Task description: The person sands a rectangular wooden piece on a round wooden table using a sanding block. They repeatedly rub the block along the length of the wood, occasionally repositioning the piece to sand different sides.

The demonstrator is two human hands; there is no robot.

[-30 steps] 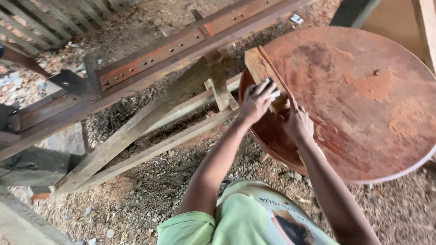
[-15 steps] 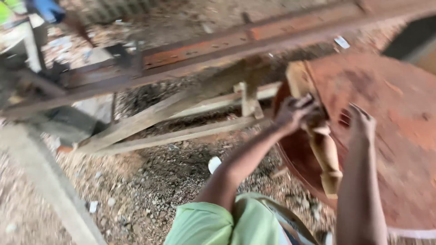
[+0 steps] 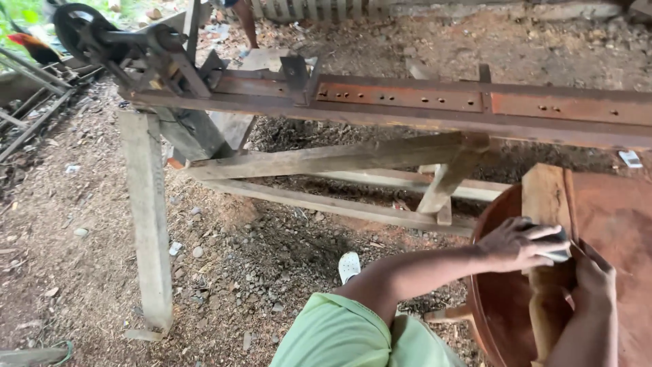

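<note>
Camera swung left since before, left hand (image 3: 519,243) fingers closed on pale sanding pad (image 3: 555,245), right hand (image 3: 593,275) curled gripping wooden leg (image 3: 547,272); keep strokes along grain.

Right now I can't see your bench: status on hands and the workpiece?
Left hand pressing a pale pad on the wooden leg. Right hand gripping the leg lower. Round reddish tabletop underneath. Nothing blocking.
</note>
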